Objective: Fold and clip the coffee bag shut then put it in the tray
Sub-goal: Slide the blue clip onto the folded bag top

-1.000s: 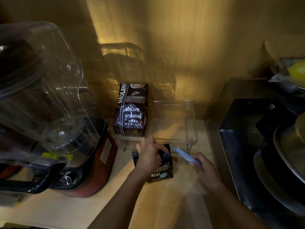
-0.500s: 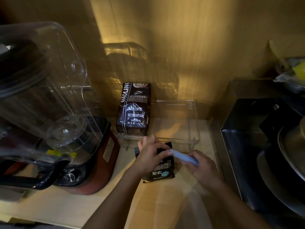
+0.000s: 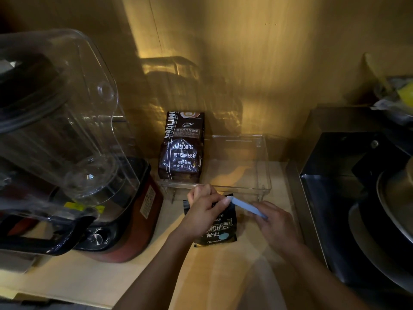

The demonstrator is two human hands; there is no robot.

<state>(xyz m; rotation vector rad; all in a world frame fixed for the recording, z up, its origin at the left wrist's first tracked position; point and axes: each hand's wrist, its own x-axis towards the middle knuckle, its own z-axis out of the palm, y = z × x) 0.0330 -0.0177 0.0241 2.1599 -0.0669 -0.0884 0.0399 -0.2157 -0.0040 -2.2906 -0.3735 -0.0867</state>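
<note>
A small black coffee bag point(image 3: 220, 231) with white and light-blue print lies flat on the wooden counter, just in front of the clear plastic tray point(image 3: 266, 173). My left hand point(image 3: 204, 214) presses down on the bag's top part, fingers closed over its folded end. My right hand point(image 3: 273, 222) holds a light-blue bag clip point(image 3: 247, 206), whose far tip touches my left fingers at the bag's top edge. The bag's top fold is hidden under my left hand.
A large dark coffee bag point(image 3: 182, 148) stands in the tray's left half; the right half holds nothing. A blender with a clear cover point(image 3: 62, 139) fills the left side. A dark metal sink point(image 3: 357, 198) with pans lies to the right. A wooden wall stands behind.
My right hand has brought the blue clip leftward until its tip meets my left fingers at the bag's top. My left hand has stayed pressed on the bag.
</note>
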